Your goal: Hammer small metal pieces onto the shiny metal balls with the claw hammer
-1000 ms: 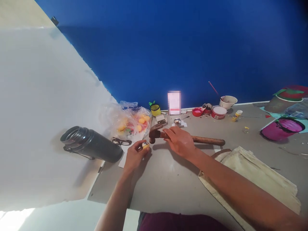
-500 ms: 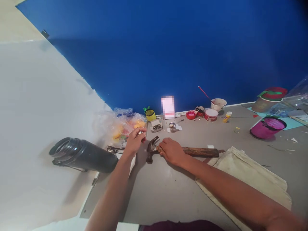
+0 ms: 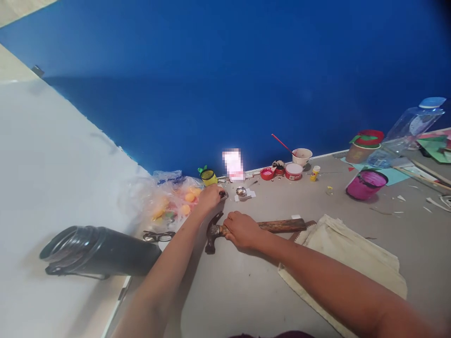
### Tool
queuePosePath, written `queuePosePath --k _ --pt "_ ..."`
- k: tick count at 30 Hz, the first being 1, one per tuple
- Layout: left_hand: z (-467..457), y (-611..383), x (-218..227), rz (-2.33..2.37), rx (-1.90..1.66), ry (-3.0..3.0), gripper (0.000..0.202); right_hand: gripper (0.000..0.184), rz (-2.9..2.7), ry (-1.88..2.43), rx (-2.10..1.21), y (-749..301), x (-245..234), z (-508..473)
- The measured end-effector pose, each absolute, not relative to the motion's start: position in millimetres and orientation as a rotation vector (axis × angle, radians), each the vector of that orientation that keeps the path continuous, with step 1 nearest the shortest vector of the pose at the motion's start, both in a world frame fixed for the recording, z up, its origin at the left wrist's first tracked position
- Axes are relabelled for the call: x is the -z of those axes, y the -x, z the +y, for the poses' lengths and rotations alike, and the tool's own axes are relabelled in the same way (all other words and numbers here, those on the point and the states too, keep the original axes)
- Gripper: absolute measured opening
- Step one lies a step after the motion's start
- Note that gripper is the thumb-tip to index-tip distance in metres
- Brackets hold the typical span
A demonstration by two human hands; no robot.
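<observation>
My right hand [image 3: 243, 230] is closed round the wooden handle of a claw hammer [image 3: 283, 226], close to its dark metal head, and the hammer lies on the table. My left hand [image 3: 210, 197] is curled at a small open box of dark metal bits [image 3: 222, 194], hiding most of it. Its fingertips are turned away from me, so what they hold is hidden. Just right of that box, a shiny silver, foil-like ball [image 3: 241, 191] rests on a piece of white card [image 3: 251, 194].
A dark bottle [image 3: 102, 251] and eyeglasses [image 3: 158, 236] lie left. Behind are a plastic bag [image 3: 172, 199], a yellow cup [image 3: 209, 177], red paint pots [image 3: 293, 172] and a white bowl [image 3: 302, 156]. Rightward are a cream cloth [image 3: 347, 253] and a magenta cup [image 3: 366, 184].
My left hand has moved forward to the small box; the silver thing it held earlier is out of sight. My right hand stays on the hammer. The view has shifted right.
</observation>
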State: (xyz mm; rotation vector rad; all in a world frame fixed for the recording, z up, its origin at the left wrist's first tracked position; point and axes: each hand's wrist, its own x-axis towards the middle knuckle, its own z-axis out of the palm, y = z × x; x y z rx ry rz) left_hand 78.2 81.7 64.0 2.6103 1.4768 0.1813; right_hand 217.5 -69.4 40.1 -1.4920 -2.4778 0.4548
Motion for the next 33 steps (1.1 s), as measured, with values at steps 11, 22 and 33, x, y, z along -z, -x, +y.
queuePosePath --k 11,22,33 --pt "80.5 -75.8 -64.9 1.587 -0.007 -2.668 0.030 0.025 -2.486 1.497 -0.484 -219.2 -44.2 -69.6" --pt "82.9 -73.7 -67.7 1.594 -0.111 -2.623 0.024 0.026 -2.485 1.505 -0.490 -219.7 -48.4 -70.8" --pt "55.4 -60.1 -75.8 1.502 -0.661 -2.322 0.024 0.025 -2.165 1.455 -0.756 -221.1 -39.1 -63.7"
